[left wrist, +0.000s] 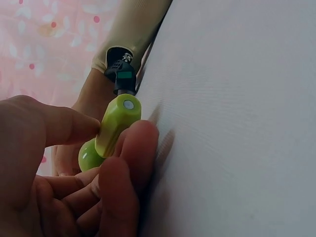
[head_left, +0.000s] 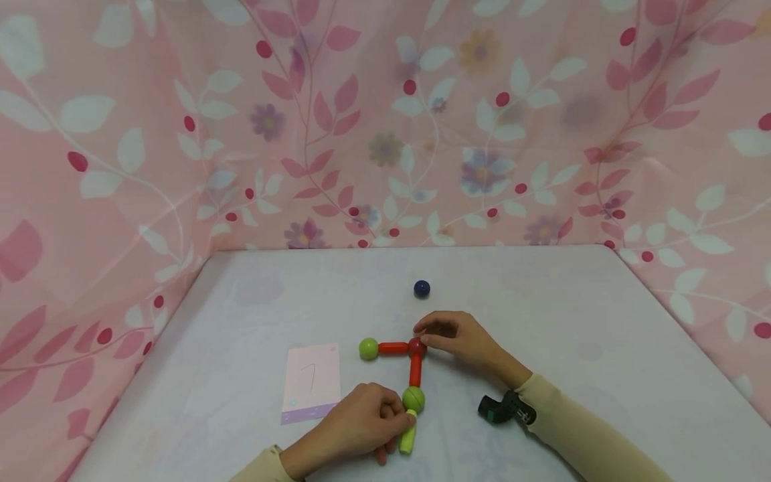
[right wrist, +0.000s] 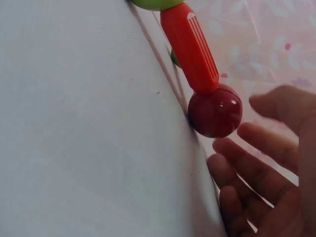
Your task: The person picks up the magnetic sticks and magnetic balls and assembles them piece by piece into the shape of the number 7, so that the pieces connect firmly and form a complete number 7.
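My left hand (head_left: 367, 420) pinches a yellow-green rod (head_left: 407, 438) between thumb and fingers; in the left wrist view a round metal disc shows in the end of the rod (left wrist: 116, 126). Its far end meets a green ball (head_left: 413, 399). From that ball a red rod (head_left: 415, 370) runs up to a dark red ball (right wrist: 216, 111), where a second red rod (head_left: 394, 348) leads left to another green ball (head_left: 369, 348). My right hand (head_left: 458, 338) is beside the dark red ball, fingers loosely bent around it, with a small gap in the right wrist view.
A dark blue ball (head_left: 421, 289) lies alone farther back on the white-covered table (head_left: 602, 321). Left of the rods is a pink card (head_left: 313, 375) with a handwritten mark like a 7. Pink floral cloth (head_left: 385, 134) hangs behind the table and along both sides.
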`<state>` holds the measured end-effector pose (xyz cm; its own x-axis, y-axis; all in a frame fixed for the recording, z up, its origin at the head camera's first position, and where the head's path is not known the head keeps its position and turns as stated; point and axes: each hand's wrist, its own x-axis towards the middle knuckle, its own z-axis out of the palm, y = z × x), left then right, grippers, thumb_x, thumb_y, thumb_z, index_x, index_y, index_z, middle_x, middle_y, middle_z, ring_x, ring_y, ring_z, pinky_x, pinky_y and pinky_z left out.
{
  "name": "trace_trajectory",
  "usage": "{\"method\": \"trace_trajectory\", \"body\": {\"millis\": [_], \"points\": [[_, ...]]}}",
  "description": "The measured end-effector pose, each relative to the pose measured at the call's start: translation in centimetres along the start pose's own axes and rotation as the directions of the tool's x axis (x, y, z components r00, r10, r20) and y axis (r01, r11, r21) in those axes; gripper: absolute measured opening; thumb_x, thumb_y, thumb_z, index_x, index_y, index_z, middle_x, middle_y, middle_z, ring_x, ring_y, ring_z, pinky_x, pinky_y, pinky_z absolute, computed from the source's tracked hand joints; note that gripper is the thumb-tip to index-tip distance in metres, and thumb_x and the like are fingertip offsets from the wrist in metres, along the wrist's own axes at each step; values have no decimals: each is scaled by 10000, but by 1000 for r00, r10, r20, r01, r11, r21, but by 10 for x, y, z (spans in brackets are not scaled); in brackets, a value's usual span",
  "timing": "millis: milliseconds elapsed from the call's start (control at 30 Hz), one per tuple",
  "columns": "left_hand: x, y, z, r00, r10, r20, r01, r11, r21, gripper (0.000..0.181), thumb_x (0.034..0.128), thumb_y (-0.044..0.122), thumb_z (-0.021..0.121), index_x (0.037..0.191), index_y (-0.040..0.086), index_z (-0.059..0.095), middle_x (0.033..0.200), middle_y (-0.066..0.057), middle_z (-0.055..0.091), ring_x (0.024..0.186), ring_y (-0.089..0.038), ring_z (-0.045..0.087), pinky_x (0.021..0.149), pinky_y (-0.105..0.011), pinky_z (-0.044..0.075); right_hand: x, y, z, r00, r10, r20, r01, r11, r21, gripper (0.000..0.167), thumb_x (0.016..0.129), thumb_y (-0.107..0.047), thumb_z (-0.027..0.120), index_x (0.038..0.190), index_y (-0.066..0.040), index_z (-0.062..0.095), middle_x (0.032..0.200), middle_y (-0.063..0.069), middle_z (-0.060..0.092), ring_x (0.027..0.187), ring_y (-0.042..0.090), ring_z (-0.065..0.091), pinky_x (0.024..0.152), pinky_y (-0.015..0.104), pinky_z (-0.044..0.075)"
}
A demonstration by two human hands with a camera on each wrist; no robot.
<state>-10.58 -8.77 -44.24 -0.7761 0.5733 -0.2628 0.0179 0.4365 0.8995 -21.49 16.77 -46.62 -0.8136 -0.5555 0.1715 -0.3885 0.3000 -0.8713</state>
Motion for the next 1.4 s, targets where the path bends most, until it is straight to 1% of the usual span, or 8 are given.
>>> {"method": "trace_trajectory", "body": {"millis": [233, 367, 567, 667, 767, 967, 1200, 1400], "points": [[0, 2, -10, 999, 47, -17, -46, 997, 56, 200, 969, 258, 696, 799, 157, 718, 562, 5, 643, 450, -161, 633, 442, -239, 423, 1, 6, 5, 995, -70, 76, 71, 997, -22, 273, 960, -193, 784, 1224, -137, 739, 1122, -57, 727, 1063, 179, 644, 981, 371, 500], [7, 10, -27, 988, 145, -45, -139, 983, 122, 146, 985, 223, 684, 878, 142, 742, 590, 36, 659, 510, -147, 654, 488, -241, 453, -1, 5, 5, 996, -65, 63, 67, 997, -34, 279, 939, -126, 797, 1213, -110, 741, 1113, -29, 729, 1060, 197, 639, 981, 427, 501], [33, 35, -66, 935, 310, -173, -285, 946, 156, 136, 1021, 210, 674, 1005, 100, 753, 756, 3, 704, 673, -196, 692, 616, -312, 524, -2, -15, 4, 997, -47, 56, 48, 999, -18, 283, 930, -25, 774, 1208, -4, 722, 1111, 54, 733, 1064, 257, 637, 994, 528, 479], [53, 41, -82, 906, 352, -236, -314, 931, 186, 122, 1020, 205, 675, 1056, 127, 762, 844, 5, 725, 778, -259, 710, 675, -354, 549, -3, -21, 4, 997, -60, 58, 62, 998, -27, 271, 942, -36, 763, 1206, 6, 718, 1113, 56, 732, 1061, 254, 631, 993, 491, 485], [74, 41, -92, 890, 370, -265, -321, 923, 210, 144, 1014, 209, 679, 1112, 146, 765, 939, -6, 747, 885, -282, 713, 734, -379, 564, -4, -19, 4, 996, -64, 57, 66, 997, -36, 274, 945, -35, 758, 1213, 0, 716, 1109, 55, 730, 1049, 259, 630, 974, 466, 498], [102, 39, -106, 894, 331, -303, -306, 943, 129, 164, 1015, 156, 674, 1140, 98, 761, 1042, -39, 751, 974, -376, 694, 768, -343, 582, -2, -8, 5, 997, -53, 60, 55, 998, -37, 282, 943, -71, 775, 1220, -44, 728, 1091, 2, 734, 1041, 218, 634, 964, 418, 503], [121, 39, -111, 906, 281, -317, -273, 959, 69, 171, 1019, 152, 670, 1149, 82, 759, 1096, -98, 743, 1019, -391, 682, 800, -350, 578, -4, -32, 4, 997, -45, 64, 46, 999, -21, 267, 940, -13, 754, 1204, 10, 720, 1087, 83, 735, 1041, 257, 635, 976, 446, 498], [137, 35, -105, 912, 256, -320, -222, 965, 141, 207, 1008, 161, 687, 1179, 72, 762, 1114, -13, 741, 1042, -267, 674, 839, -347, 558, -6, -35, 4, 998, -30, 60, 31, 999, -18, 261, 940, 0, 748, 1200, 16, 719, 1094, 85, 733, 1060, 266, 639, 997, 451, 488]]}}
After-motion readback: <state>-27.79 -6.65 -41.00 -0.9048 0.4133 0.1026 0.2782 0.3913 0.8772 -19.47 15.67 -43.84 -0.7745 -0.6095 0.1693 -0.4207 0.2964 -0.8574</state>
